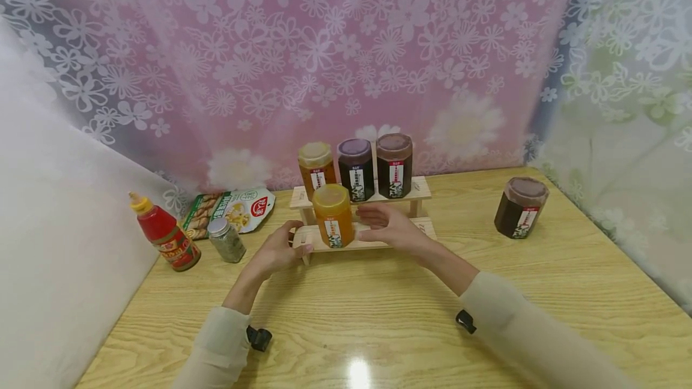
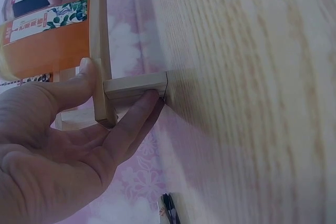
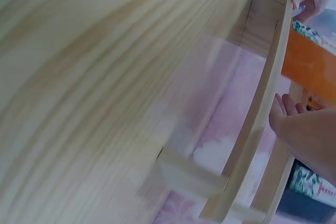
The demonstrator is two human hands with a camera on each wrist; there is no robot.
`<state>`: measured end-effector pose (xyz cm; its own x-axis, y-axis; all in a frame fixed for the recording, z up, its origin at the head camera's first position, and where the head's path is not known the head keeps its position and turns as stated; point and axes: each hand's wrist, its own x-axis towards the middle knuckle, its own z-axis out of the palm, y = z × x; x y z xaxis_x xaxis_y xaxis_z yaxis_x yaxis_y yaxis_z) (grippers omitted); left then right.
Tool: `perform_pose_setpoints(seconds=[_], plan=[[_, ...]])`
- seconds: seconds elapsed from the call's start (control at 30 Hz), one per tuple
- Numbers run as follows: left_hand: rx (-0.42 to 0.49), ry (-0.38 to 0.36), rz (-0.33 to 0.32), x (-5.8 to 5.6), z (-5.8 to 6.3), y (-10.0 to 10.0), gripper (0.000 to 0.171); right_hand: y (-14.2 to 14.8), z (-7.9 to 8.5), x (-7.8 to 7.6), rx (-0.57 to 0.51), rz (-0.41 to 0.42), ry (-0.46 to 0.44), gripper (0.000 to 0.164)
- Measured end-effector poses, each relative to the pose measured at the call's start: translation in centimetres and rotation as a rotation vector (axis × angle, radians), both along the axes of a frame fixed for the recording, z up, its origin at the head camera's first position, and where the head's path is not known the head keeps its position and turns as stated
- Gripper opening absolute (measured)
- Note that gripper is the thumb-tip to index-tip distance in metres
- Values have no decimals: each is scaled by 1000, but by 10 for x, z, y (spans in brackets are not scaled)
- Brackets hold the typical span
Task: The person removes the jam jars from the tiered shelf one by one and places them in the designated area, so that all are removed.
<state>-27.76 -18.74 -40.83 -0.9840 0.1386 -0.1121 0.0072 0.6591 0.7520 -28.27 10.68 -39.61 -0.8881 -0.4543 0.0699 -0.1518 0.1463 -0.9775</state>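
Note:
A two-tier wooden rack (image 1: 421, 187) stands on the table. My left hand (image 1: 278, 251) grips the left end of its lower board; in the left wrist view the thumb lies on the board's edge, with fingers against the rack's leg (image 2: 137, 83). A jar of orange-yellow contents (image 1: 334, 224) sits upright near that end of the lower board. Just right of this jar, my right hand (image 1: 397, 230) hovers over the lower board with relaxed fingers, holding nothing. On the upper tier are an amber jar (image 1: 315, 167), a purple-lidded dark jar (image 1: 355, 167) and a brown-lidded dark jar (image 1: 394, 164).
Another dark jar (image 1: 521, 209) stands alone on the right of the table. To the left are a red sauce bottle (image 1: 167, 236), a small spice jar (image 1: 227, 242) and a flat food packet (image 1: 251, 209). A floral curtain (image 1: 346, 47) hangs behind.

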Motion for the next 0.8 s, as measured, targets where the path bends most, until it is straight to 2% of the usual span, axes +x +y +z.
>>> perform_pose_setpoints(seconds=[0.37, 0.8], plan=[[1, 4, -1, 1, 0, -1, 62, -43, -3, 2, -4, -67, 20, 73], [30, -11, -1, 3, 1, 1, 61, -75, -5, 7, 80, -296, 60, 80]])
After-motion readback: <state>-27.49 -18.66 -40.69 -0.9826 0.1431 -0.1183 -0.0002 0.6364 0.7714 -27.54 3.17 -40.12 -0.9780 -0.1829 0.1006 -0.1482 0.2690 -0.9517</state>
